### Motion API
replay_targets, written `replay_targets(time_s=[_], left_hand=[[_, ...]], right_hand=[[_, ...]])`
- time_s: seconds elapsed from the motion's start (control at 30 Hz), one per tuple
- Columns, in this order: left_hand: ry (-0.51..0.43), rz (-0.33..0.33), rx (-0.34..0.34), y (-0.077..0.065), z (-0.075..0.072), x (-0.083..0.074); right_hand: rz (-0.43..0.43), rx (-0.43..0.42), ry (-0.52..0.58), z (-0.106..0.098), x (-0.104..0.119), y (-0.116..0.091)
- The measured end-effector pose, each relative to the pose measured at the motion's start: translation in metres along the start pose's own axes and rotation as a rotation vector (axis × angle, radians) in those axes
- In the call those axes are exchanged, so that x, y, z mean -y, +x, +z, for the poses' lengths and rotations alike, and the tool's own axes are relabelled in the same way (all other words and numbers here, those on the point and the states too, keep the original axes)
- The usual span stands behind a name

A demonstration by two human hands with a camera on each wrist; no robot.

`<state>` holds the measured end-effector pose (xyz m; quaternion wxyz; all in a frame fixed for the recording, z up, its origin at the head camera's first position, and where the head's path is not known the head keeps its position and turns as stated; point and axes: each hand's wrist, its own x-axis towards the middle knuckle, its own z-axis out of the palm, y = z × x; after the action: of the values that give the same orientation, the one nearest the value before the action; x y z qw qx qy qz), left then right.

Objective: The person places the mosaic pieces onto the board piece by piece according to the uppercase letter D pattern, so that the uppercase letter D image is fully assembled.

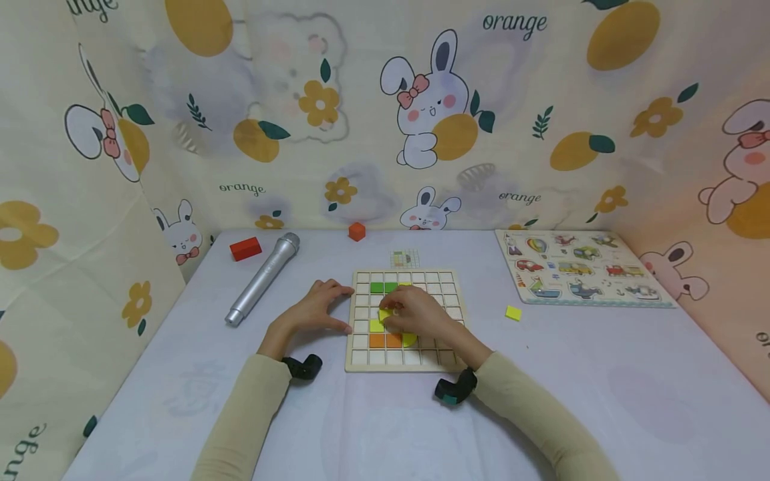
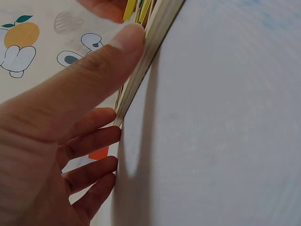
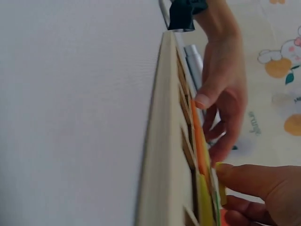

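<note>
A wooden grid board (image 1: 397, 368) lies on the white table, with green tiles (image 1: 383, 287), orange tiles (image 1: 385, 341) and a yellow tile (image 1: 375, 326) in its squares. My right hand (image 1: 421, 314) is over the middle of the board, pinching a yellow square tile (image 3: 222, 188) between thumb and fingers. It hides several of the grid squares. At the board's left edge, my left hand (image 1: 309, 309) rests with thumb and fingertips against the frame, fingers spread. In the left wrist view, its thumb (image 2: 108, 59) lies along the board's rim. A rounded yellow piece (image 1: 410, 341) sits beside the orange tiles.
Another yellow tile (image 1: 513, 313) lies right of the board. A vehicle puzzle board (image 1: 577, 267) is at the back right. To the left lie a silver microphone (image 1: 261, 280) and a red block (image 1: 245, 249). Behind the board are a small red block (image 1: 357, 232) and a pattern card (image 1: 405, 258).
</note>
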<state>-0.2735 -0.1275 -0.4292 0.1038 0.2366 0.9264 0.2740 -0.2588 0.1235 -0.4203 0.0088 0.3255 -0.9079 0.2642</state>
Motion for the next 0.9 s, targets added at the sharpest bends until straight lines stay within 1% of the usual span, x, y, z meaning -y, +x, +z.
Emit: replay_targets(time_s=[0.2, 0.33, 0.43, 0.57, 0.77, 0.9], left_hand=[[-0.001, 0.015, -0.007, 0.0, 0.0, 0.0], [-0.006, 0.008, -0.005, 0.0, 0.0, 0.001], [-0.009, 0.01, -0.004, 0.001, 0.0, 0.002], [-0.007, 0.021, -0.008, 0.001, 0.0, 0.002], [0.007, 0.008, -0.012, 0.002, 0.0, 0.002], [0.009, 0.009, -0.008, 0.001, 0.0, 0.003]], right_hand=[[0.005, -0.076, 0.018, 0.012, -0.001, 0.01], [0.004, -0.103, 0.001, 0.016, -0.001, 0.014], [0.019, -0.1, -0.009, 0.016, 0.0, 0.014], [0.029, -0.086, 0.003, 0.015, 0.001, 0.014], [-0.019, -0.078, 0.021, 0.013, 0.0, 0.013], [-0.028, -0.058, 0.03, 0.011, -0.002, 0.01]])
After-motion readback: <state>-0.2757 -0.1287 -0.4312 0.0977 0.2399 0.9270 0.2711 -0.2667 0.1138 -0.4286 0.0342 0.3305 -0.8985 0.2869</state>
